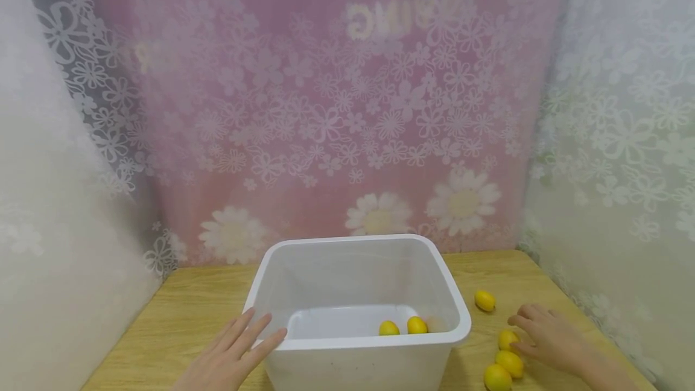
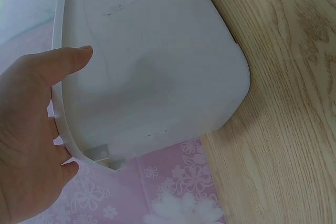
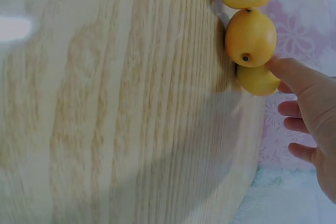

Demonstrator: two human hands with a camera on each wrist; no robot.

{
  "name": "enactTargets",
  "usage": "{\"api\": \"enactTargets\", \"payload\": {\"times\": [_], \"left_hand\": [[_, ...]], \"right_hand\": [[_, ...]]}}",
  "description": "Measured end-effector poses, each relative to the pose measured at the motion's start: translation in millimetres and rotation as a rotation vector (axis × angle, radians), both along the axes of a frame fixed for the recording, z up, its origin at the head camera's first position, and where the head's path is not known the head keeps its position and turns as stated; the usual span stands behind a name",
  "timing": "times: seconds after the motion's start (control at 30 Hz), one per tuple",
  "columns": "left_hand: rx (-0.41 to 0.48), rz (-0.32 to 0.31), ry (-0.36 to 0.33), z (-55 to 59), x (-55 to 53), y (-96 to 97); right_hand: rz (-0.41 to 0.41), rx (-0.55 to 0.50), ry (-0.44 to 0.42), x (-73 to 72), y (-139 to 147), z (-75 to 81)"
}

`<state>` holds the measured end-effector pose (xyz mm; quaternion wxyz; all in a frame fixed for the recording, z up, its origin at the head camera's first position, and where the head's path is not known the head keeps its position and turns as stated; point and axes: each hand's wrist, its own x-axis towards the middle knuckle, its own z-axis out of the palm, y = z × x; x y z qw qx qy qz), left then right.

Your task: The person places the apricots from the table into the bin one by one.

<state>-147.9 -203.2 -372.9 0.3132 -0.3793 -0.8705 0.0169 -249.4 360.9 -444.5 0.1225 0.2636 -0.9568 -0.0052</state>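
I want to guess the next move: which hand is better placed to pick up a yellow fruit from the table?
Probably the right hand. It's close beside the three clustered yellow fruits on the table. The left hand is at the white bin, on the side away from them.

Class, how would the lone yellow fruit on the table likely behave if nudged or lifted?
The lone fruit would probably roll, being rounded with nothing against it on the flat table. Its smooth-looking skin may make it slightly slippery.

Six yellow fruits (image 1: 485, 300) (image 1: 507, 340) (image 1: 509, 364) (image 1: 498, 378) (image 1: 389, 328) (image 1: 417, 325), one tub (image 1: 353, 370), two hands (image 1: 230, 352) (image 1: 551, 340)
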Motion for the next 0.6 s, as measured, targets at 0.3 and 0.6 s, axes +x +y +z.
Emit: {"api": "enactTargets", "payload": {"times": [0.3, 0.6], "left_hand": [[-0.012, 0.004, 0.001, -0.3, -1.1, -0.6], [-0.004, 0.004, -0.015, 0.3, -0.5, -0.8]], "right_hand": [[-0.061, -0.011, -0.017, -7.9, -5.7, -8.0], [-0.115, 0.014, -0.036, -12.7, -10.5, -10.5]]}}
